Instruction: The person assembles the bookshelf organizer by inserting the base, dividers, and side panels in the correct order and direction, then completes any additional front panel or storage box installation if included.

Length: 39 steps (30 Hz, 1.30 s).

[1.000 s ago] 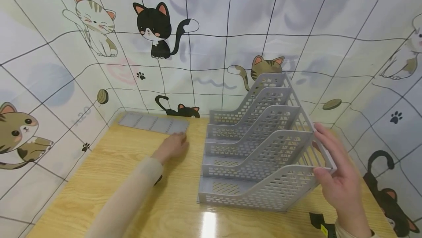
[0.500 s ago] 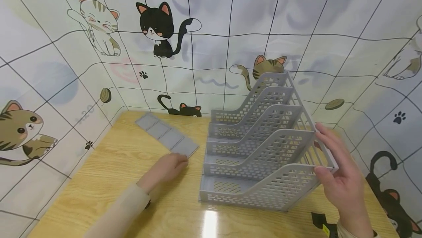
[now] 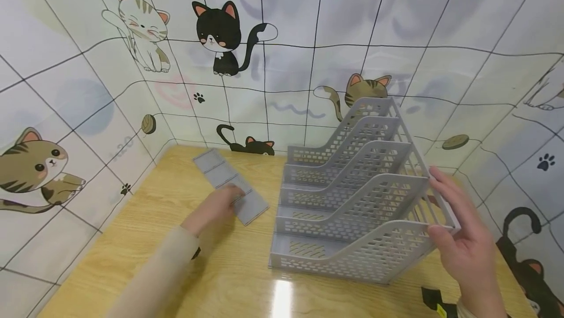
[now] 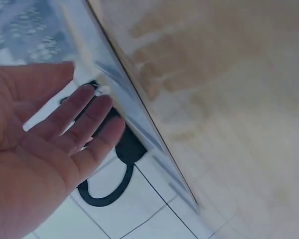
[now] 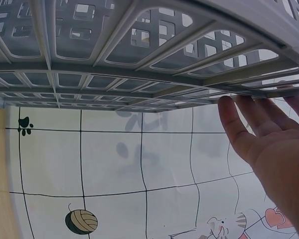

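Observation:
A grey file organizer [image 3: 374,254] with several perforated slots stands upright on the table at right of centre in the head view. My right hand [image 3: 467,247] grips its upper back edge, thumb on the near corner and fingers behind. The right wrist view shows those fingertips [image 5: 228,107] at the barred back of the organizer. To its left, a flat grey panel [image 3: 253,208], divided by cross lines, lies slanted on the table. My left hand [image 3: 216,210] is over the panel's near-left edge. In the left wrist view its fingers are loosely extended beside the panel's edge [image 4: 132,107].
The wooden table [image 3: 229,279] reaches back to walls of white cloth [image 3: 291,19] printed with grid lines and cats. A black strap [image 3: 432,298] shows at the right wrist. Bare wood lies left of the panel and in front of the organizer.
The panel has swung from lying along the back wall to a slant, its right end coming nearer. My left hand moved nearer, then back over it. The right hand keeps its grip.

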### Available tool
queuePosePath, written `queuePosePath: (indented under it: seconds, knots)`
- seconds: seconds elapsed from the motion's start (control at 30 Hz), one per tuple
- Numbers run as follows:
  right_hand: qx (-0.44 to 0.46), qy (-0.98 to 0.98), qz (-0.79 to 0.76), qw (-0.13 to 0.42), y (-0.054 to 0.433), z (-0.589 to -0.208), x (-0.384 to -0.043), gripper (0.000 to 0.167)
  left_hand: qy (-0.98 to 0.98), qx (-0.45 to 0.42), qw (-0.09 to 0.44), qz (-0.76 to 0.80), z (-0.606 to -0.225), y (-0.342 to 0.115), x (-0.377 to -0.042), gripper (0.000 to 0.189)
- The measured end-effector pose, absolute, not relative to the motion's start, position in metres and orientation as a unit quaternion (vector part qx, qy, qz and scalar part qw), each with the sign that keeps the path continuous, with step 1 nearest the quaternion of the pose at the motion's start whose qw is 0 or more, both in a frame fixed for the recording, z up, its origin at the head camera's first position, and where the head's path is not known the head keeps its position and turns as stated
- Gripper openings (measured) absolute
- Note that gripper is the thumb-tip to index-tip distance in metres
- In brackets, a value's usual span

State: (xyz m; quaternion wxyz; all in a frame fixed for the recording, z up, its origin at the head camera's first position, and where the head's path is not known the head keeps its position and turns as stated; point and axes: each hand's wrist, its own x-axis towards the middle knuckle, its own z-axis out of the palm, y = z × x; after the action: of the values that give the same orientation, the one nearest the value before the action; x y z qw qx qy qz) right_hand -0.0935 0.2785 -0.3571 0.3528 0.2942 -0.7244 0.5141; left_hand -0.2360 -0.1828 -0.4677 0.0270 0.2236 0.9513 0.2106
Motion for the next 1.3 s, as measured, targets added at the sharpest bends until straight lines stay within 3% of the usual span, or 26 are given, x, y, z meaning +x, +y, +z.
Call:
queuePosePath:
  seconds: [0.17, 0.33, 0.43, 0.67, 0.8, 0.97, 1.07, 1.23, 1.3]
  knots:
    - [0.297, -0.715, 0.531, 0.346, 0.279, -0.36, -0.093, 0.05, 0.979, 0.125, 0.087, 0.137, -0.468, -0.175, -0.258, 0.039]
    - [0.307, -0.696, 0.557, 0.333, 0.278, -0.363, -0.094, 0.051, 0.985, -0.064, 0.12, 0.104, -0.47, -0.157, -0.269, 0.09]
    - [0.31, -0.69, 0.567, 0.326, 0.279, -0.365, -0.095, 0.052, 0.981, -0.127, 0.124, 0.077, -0.474, -0.15, -0.275, 0.104]
    - [0.308, -0.695, 0.561, 0.327, 0.281, -0.364, -0.096, 0.053, 0.989, -0.085, 0.097, 0.075, -0.471, -0.155, -0.283, 0.103]
    - [0.3, -0.708, 0.544, 0.335, 0.281, -0.363, -0.096, 0.052, 0.983, -0.093, 0.081, 0.14, -0.466, -0.166, -0.278, 0.125]
    - [0.288, -0.72, 0.535, 0.336, 0.282, -0.364, -0.096, 0.052, 0.959, -0.095, 0.108, 0.245, -0.465, -0.183, -0.276, 0.143]
    - [0.292, -0.712, 0.546, 0.332, 0.282, -0.364, -0.097, 0.053, 0.942, -0.077, 0.111, 0.306, -0.466, -0.19, -0.278, 0.127]
    - [0.303, -0.696, 0.565, 0.324, 0.282, -0.362, -0.097, 0.053, 0.909, -0.013, 0.089, 0.407, -0.464, -0.194, -0.279, 0.061]
    - [0.307, -0.694, 0.565, 0.324, 0.282, -0.362, -0.097, 0.053, 0.888, 0.007, 0.081, 0.453, -0.463, -0.192, -0.276, 0.05]
